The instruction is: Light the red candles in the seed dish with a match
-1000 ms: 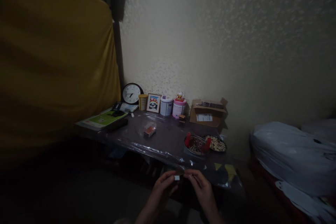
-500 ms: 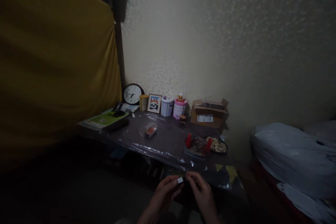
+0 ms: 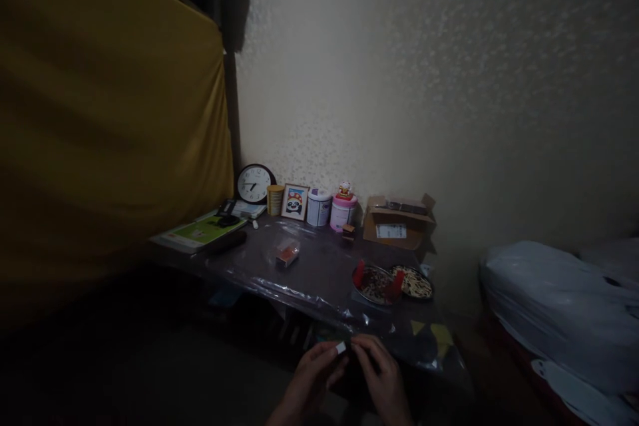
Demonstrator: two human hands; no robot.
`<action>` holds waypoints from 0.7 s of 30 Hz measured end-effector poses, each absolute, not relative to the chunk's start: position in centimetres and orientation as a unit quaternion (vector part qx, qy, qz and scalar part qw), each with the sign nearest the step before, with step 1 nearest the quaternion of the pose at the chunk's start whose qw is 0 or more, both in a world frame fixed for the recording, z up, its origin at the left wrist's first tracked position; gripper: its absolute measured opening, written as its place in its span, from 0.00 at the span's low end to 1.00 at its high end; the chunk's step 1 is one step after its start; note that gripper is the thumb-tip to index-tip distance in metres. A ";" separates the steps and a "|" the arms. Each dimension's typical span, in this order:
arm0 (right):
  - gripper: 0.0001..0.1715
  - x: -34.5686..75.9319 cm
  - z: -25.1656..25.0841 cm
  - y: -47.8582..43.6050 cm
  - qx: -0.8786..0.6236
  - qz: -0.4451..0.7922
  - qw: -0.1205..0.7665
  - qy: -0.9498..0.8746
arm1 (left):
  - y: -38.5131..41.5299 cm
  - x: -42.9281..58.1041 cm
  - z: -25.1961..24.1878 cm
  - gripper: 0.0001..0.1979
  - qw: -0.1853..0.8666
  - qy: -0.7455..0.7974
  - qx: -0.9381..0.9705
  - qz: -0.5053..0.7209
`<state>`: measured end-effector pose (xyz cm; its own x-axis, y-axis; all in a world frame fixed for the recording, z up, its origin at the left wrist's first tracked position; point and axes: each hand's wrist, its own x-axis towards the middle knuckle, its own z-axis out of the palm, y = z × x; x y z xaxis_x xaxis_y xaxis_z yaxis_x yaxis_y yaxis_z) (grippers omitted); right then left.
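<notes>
In the head view, the left hand (image 3: 310, 373) pinches a small white rectangular piece (image 3: 341, 347) between thumb and fingertips. The piece sits low in the frame, just before the near edge of the dark plastic-covered table (image 3: 319, 273). The right hand (image 3: 380, 373) curls its fingertips up to the piece, but the picture is too dim to tell whether it grips. Farther back on the table sit a round patterned metal tray (image 3: 373, 283) and a black-rimmed round clock (image 3: 253, 183).
</notes>
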<state>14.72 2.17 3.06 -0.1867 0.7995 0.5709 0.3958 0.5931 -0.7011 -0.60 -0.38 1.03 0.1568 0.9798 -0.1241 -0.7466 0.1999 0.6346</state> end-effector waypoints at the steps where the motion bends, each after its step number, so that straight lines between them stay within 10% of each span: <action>1: 0.10 14.7 3.1 2.1 -0.402 0.202 0.493 -0.744 | -0.3 -0.6 0.9 0.07 0.728 0.263 0.218 0.595; 21: 0.11 14.6 2.3 2.4 -0.428 0.211 0.500 -0.723 | 0.3 -0.2 -0.7 0.12 0.724 0.289 0.169 0.603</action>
